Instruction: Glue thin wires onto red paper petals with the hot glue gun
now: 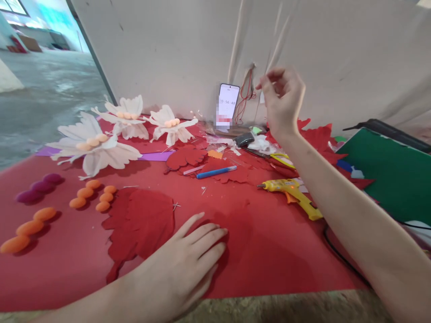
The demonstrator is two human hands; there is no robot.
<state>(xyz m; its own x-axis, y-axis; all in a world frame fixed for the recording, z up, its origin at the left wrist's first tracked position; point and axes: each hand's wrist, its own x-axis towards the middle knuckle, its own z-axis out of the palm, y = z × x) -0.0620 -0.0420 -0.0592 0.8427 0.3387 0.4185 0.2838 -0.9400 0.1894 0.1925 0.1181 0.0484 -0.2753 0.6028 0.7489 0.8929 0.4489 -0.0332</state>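
Palm down on the red table covering [262,251], my left hand [188,258] lies with its fingers stretched out. Beside it is a stack of dark red leaf-shaped cloth pieces [143,220], with a few thin pale pins or stems [175,205] at its right edge. My right hand [284,101] is raised in front of the wall, its fingers curled in towards the thumb. Whatever it may hold is too small to make out. Below that forearm lies a yellow glue gun [296,193], its nozzle pointing left.
White fabric flowers [94,148] stand at the back left, near orange bead-like strips [30,227] and a purple one [39,187]. A blue pen [216,172] lies mid-table. A phone [228,105] leans on the wall. At right are a green board [387,175] and a black cable [343,255].
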